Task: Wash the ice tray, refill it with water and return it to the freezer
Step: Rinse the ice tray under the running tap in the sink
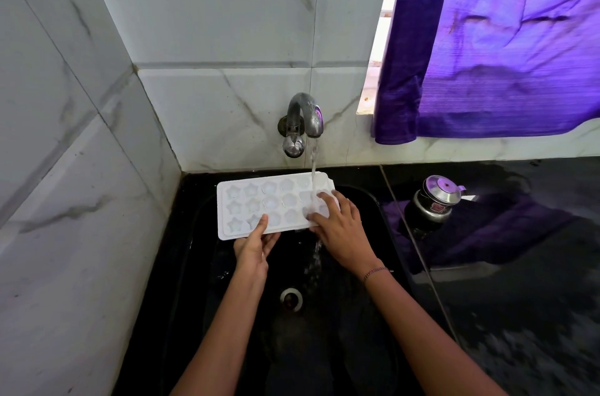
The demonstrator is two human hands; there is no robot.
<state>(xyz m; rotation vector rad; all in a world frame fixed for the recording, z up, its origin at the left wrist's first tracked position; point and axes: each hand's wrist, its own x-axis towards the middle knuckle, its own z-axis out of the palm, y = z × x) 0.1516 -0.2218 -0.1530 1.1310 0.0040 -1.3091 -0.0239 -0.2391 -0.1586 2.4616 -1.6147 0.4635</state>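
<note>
Washing the ice tray (pixel 259 204) under the tap (pixel 306 115): my left hand (pixel 255 248) pinches its edge, right hand (pixel 341 228) presses flat-fingered; next I'd slide its other end beneath the stream (pixel 314 165).

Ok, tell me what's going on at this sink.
A person is rinsing a white plastic ice tray with star-shaped moulds over the black sink. The left hand grips the tray's near edge, thumb on top. The right hand rests its fingers on the tray's right end, where the stream from the curved chrome tap lands. Water runs off the tray into the sink below. Washing is under way; refilling is not yet done.
</note>
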